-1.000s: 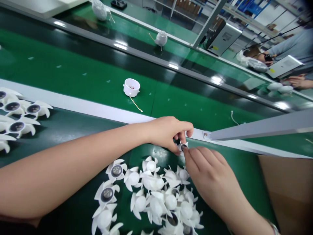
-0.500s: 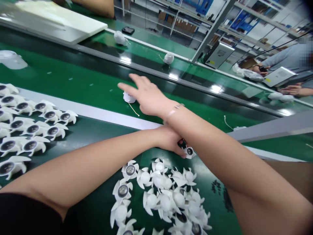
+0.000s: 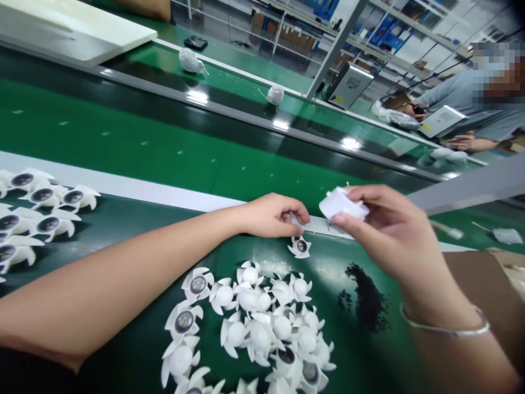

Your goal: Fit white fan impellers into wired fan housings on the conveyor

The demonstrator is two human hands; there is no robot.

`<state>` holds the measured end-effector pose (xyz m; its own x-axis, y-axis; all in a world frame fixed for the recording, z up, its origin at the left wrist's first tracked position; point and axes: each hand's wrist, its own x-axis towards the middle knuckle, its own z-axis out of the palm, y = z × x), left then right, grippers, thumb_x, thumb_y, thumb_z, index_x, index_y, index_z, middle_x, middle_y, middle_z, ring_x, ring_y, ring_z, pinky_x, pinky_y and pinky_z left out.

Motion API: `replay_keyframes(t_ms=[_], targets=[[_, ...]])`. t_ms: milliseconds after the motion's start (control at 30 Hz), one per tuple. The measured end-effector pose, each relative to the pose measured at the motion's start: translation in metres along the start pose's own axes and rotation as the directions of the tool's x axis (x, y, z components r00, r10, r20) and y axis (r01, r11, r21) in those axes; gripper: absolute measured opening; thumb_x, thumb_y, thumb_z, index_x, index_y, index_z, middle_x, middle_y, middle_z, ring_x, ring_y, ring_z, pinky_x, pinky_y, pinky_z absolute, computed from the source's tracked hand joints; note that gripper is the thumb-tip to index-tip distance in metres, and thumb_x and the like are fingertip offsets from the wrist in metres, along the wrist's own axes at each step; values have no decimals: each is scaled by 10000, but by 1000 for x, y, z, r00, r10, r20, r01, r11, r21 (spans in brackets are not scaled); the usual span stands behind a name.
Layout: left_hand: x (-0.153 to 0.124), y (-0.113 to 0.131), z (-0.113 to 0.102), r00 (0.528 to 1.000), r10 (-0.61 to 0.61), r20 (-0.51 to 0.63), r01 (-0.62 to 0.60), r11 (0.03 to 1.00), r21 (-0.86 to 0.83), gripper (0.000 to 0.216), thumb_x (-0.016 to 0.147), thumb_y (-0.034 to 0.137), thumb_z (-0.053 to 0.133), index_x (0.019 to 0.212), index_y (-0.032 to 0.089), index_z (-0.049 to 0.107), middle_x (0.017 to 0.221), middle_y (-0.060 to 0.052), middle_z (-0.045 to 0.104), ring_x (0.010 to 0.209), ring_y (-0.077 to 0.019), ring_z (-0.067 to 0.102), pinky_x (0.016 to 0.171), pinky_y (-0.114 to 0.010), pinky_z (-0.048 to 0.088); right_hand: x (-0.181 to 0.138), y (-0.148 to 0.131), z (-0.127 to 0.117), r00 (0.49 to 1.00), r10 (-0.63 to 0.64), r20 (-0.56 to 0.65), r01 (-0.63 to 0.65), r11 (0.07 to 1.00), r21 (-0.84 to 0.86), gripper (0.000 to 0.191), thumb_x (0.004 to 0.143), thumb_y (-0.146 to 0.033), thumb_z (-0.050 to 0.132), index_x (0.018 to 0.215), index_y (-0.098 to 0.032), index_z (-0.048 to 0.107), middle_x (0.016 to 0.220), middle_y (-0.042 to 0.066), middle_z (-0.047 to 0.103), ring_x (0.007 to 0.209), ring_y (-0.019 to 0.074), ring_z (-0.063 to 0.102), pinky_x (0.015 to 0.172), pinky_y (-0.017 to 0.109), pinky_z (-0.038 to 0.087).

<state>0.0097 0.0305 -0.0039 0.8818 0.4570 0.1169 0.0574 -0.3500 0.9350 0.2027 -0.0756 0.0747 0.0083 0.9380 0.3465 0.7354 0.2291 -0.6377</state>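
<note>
My right hand [image 3: 389, 230] grips a white plastic cup [image 3: 340, 203] between thumb and fingers, above the white strip. My left hand [image 3: 273, 216] rests with curled fingers just above a small white finned part with a dark round centre [image 3: 300, 247], which lies on the dark green belt without touching the hand. Below it lies a loose heap of similar finned parts [image 3: 262, 323], many showing white domes. Neatly spaced finned parts [image 3: 45, 213] stand in rows at the left.
A grey rail [image 3: 467, 191] crosses at the right, above a cardboard sheet [image 3: 479, 295]. A green belt [image 3: 123, 142] runs behind the white strip. Beyond it, a person [image 3: 463, 98] stands at a laptop-like device [image 3: 441, 121], with white wrapped items [image 3: 274, 94] on another belt.
My right hand has picked up the white cup from the green belt. The finned part has left my fingers and lies on the dark belt. The view has shifted slightly.
</note>
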Motion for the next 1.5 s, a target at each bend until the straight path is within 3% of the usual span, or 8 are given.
replay_keyframes(t_ms=[100,233,633,867,1000,1133,1267,1500], targets=[[4,1,0,997,-37,-63,28,991,-129,250,879,345,628,1018,143,676,890,-28,686,759,-111,596,711,-239,464,-41,17,0,998,57,41,-62,991,119,241,822,-290,761,1034,-243,657,1223,79,647,1078,224,662,853,351,591],[3,5,-1,993,-65,-102,44,980,-193,315,881,441,636,970,140,666,901,-32,666,766,-110,573,701,-234,447,-62,16,14,987,-121,106,122,992,-12,260,836,-213,747,1085,-239,681,1298,87,612,1148,214,630,944,363,564],[6,20,8,969,-246,33,242,965,102,366,747,487,767,1018,242,733,634,59,523,557,-80,443,510,-208,306,-74,21,27,953,-229,199,271,937,-220,280,911,-110,609,1179,-153,680,1231,132,636,1095,223,644,888,367,584],[-2,34,12,993,-65,-97,90,955,283,200,759,359,762,807,194,660,718,38,576,638,-96,513,565,-221,388,-70,27,25,931,-224,287,283,941,-183,277,928,-126,568,1169,-203,683,1242,113,616,1039,211,649,836,357,585],[-10,58,20,948,194,253,-254,938,235,211,800,46,591,885,211,692,948,-9,694,879,-137,622,792,-246,490,-63,37,19,949,-218,226,290,885,-364,449,931,-86,505,1362,-197,563,1483,166,447,1344,310,476,1059,499,471],[-14,64,26,812,124,570,-321,911,259,565,750,-106,460,1044,292,732,1248,33,692,1128,-186,592,893,-281,497,-64,34,-12,988,-155,-19,126,863,-489,521,914,-148,568,1427,-158,479,1430,195,484,1309,316,496,1030,481,479],[-14,56,26,794,69,605,-325,888,325,462,812,-48,533,1023,298,756,1297,41,679,1153,-214,577,871,-305,509,-92,26,-46,996,-29,-88,-14,891,-454,92,904,-201,625,978,-205,678,925,52,665,882,193,641,758,318,532],[-11,48,26,838,117,533,-350,865,359,308,918,108,581,1153,263,706,1276,-22,679,1128,-197,584,872,-298,493,-167,34,-29,993,78,84,-39,918,-395,65,905,-150,605,946,-173,650,922,64,634,860,189,603,771,337,492]])
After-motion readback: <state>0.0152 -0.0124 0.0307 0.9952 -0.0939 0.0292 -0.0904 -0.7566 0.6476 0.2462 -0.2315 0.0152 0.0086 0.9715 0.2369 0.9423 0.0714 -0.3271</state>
